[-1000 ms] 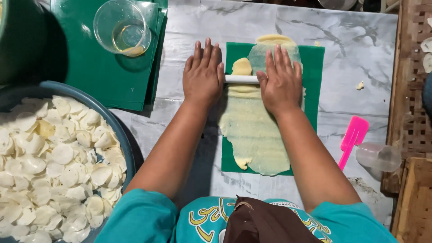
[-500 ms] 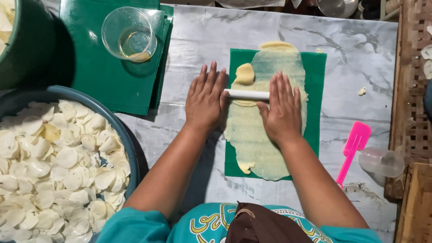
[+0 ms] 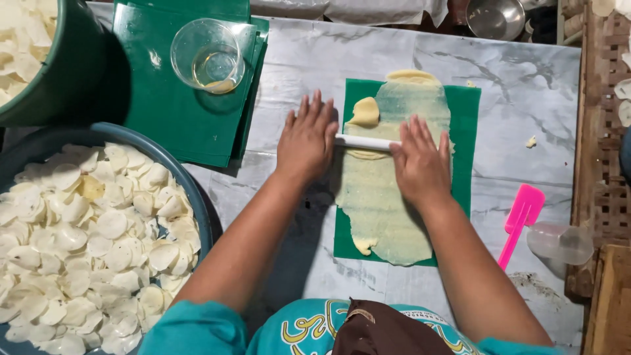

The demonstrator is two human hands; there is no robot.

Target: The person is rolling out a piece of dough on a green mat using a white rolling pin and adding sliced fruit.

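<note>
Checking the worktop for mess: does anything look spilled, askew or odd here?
Mostly tidy. A small dough crumb lies loose on the marble table, apart from the green mat. The thin yellow dough sheet overhangs the mat's far edge, and an unrolled dough lump sits on it beside the white rolling pin.

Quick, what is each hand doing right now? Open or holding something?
Left hand: open, flat, palm pressing the end of the white rolling pin.
Right hand: open, flat, pressing the pin's other end over the thin yellow dough.
</note>
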